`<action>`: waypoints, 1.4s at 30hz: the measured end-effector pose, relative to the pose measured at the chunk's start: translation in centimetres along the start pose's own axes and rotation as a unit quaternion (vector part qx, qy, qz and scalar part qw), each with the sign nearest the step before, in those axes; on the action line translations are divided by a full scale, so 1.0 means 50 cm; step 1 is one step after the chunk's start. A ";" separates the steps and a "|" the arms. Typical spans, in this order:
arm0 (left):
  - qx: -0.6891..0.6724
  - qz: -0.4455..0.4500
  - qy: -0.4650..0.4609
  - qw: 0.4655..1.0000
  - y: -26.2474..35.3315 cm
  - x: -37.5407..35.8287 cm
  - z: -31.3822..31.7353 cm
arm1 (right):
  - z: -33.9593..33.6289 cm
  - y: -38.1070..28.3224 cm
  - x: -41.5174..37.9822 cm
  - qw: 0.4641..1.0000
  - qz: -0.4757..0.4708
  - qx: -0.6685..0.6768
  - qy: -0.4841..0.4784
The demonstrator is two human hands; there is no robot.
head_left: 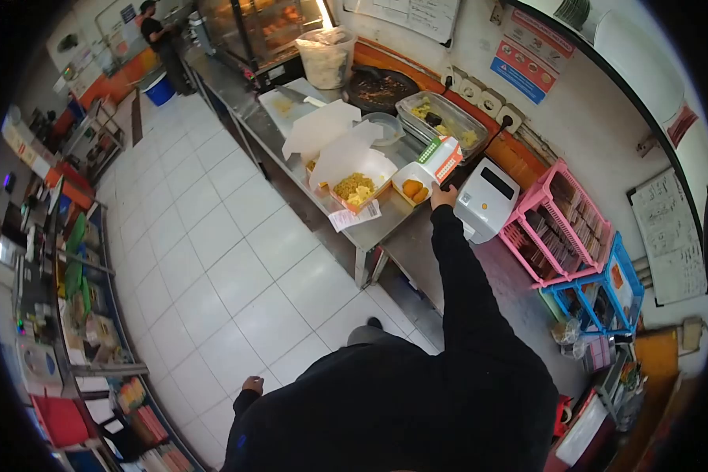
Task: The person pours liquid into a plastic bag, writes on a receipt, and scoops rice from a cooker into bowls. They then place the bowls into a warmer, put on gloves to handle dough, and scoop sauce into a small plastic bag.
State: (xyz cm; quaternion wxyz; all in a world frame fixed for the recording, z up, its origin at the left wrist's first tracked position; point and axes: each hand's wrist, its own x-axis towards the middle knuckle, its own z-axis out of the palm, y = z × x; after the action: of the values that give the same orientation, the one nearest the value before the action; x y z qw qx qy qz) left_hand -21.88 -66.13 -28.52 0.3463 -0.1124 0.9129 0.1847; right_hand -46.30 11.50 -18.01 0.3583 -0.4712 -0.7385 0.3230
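**A:** Where are the hands?

**B:** The right hand is stretched far forward over the steel counter, fingers closed on the near corner of a small takeaway box. The box sits near the counter's front edge, lid propped up, with round orange pieces inside. The left hand hangs low at the person's side above the tiled floor, loosely curled and holding nothing that shows.

**A:** What lies around the box?

**B:** Just left of it is a larger open box of yellow food, its white lid raised. A paper receipt overhangs the front edge below it. To the right stands a white label printer, then pink and blue baskets toward the right end. Behind, against the wall, are a metal tray of food and a dark pan. Another person works at the far end of the room.

**A:** What could go wrong?

**B:** I would judge the grip slight: one corner, at full reach. A tug could tip the open box and roll the pieces out, or knock the neighbouring box and the receipt off the edge.

**A:** Any readable writing?

**B:** None. A blue and red wall notice and the box lid carry print, too small to read.
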 end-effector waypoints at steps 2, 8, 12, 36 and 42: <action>-0.041 -0.009 0.022 0.999 -0.041 0.062 -0.010 | 0.010 -0.018 0.005 0.996 0.075 -0.016 -0.046; -0.071 0.001 -0.027 0.997 0.064 0.142 -0.001 | -0.034 -0.006 -0.057 0.945 0.159 0.120 -0.260; -0.017 0.110 -0.080 0.991 0.178 0.217 0.050 | -0.072 0.174 -0.094 0.973 -0.052 0.050 -0.220; 0.319 0.329 -0.299 0.837 0.677 0.000 0.380 | -1.209 0.717 -0.263 0.990 0.088 -0.110 -0.009; 0.353 0.358 -0.310 0.807 0.837 -0.211 0.637 | -1.721 0.946 -0.014 0.979 0.124 0.042 0.156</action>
State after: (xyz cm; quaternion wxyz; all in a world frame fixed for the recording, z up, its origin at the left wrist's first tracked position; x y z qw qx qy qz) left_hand -9.24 -14.16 -32.60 0.5361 0.4160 0.7343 -0.0141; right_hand 47.60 39.30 -10.69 0.4458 -0.5880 -0.5954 0.3177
